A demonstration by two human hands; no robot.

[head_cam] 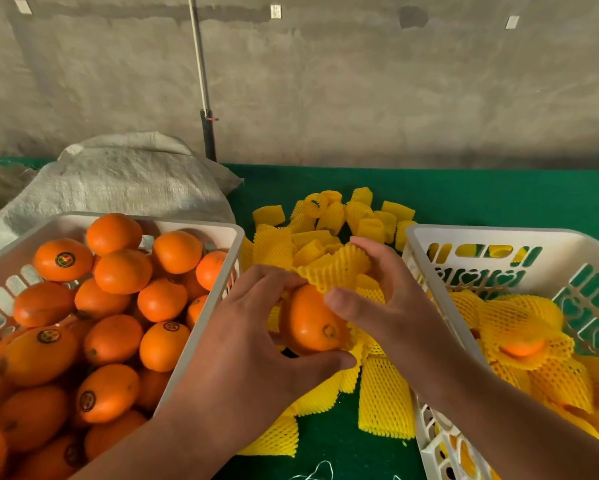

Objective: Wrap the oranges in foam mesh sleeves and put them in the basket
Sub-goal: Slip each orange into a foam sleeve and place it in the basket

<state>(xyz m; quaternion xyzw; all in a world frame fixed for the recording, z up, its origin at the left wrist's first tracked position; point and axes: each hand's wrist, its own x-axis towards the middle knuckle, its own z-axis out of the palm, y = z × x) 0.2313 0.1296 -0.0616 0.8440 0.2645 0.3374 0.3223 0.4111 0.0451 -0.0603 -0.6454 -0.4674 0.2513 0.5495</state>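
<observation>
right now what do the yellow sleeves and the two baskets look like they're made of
Yellow sleeves: soft foam mesh, matte, with open netting and frilled edges. Left basket and right basket: probably rigid moulded plastic, white, smooth, with slotted walls.

Orange fruit (310, 322), yellow mesh sleeves (336, 268), white baskets (464, 237), green cloth (481, 192)

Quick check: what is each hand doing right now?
Left hand: grips the bare orange.
Right hand: holds the foam mesh sleeve open.
</observation>
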